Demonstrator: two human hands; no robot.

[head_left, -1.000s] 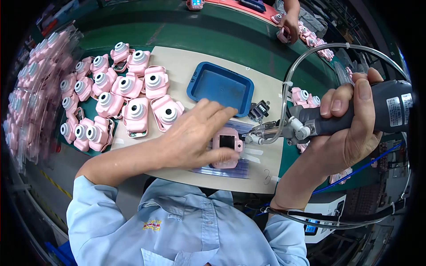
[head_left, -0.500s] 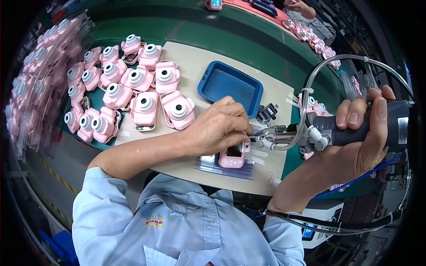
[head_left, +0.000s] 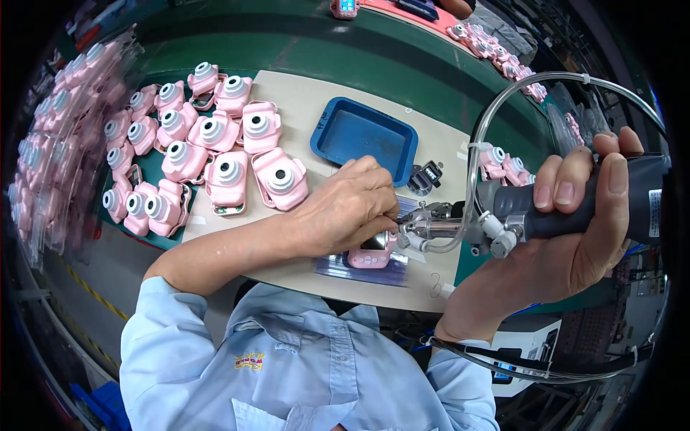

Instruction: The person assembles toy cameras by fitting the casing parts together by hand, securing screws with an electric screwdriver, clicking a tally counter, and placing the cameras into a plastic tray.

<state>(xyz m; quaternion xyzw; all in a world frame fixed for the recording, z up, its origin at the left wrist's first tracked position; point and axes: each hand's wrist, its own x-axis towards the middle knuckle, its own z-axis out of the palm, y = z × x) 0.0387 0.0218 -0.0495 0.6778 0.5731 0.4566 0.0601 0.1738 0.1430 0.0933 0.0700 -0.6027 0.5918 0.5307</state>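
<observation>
My right hand [head_left: 586, 205] is wrapped around the dark grey body of an electric screwdriver [head_left: 557, 210], which lies nearly level with its metal nose pointing left. A clear hose [head_left: 483, 115] curves up from the nose. My left hand [head_left: 348, 208] is pinched at the screwdriver's tip; what its fingertips hold is hidden. Just below those fingers lies a pink toy camera [head_left: 369, 258], screen and buttons up, its upper part covered by the hand. Under it is a clear bluish-purple plastic fixture [head_left: 330, 269].
A blue tray [head_left: 363, 140] and a small black device with a display [head_left: 425, 177] stand beyond my hands. Several pink cameras [head_left: 227, 178] crowd the board's left side. Stacked plastic trays of cameras [head_left: 54, 144] rise at far left. Another person's hand [head_left: 456, 7] shows at the top.
The view has shifted slightly, so the table things appear farther left. The screwdriver nose and my left hand stay together, covering more of the camera's screen. The other person's hand has moved upward.
</observation>
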